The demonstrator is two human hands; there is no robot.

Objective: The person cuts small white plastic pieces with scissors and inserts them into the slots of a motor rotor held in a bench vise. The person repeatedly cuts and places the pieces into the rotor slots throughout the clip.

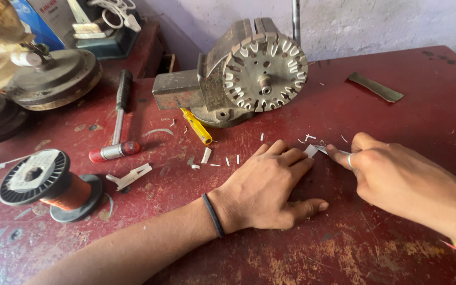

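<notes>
My left hand (270, 184) lies flat, palm down, on the worn red table (344, 248), its fingertips pressing one end of a small white paper strip (312, 151). My right hand (397, 179), with a ring on one finger, pinches the other end of that strip between thumb and forefinger. A round metal stator core (265, 71) with white paper liners in its slots stands clamped in a grey bench vise (201, 87) behind the hands.
White paper offcuts (222, 158) litter the table. A yellow screwdriver (196, 125) lies by the vise, a red-headed hammer (117, 132) to its left. A copper wire spool (48, 184) sits front left. A grey strip (376, 87) lies far right.
</notes>
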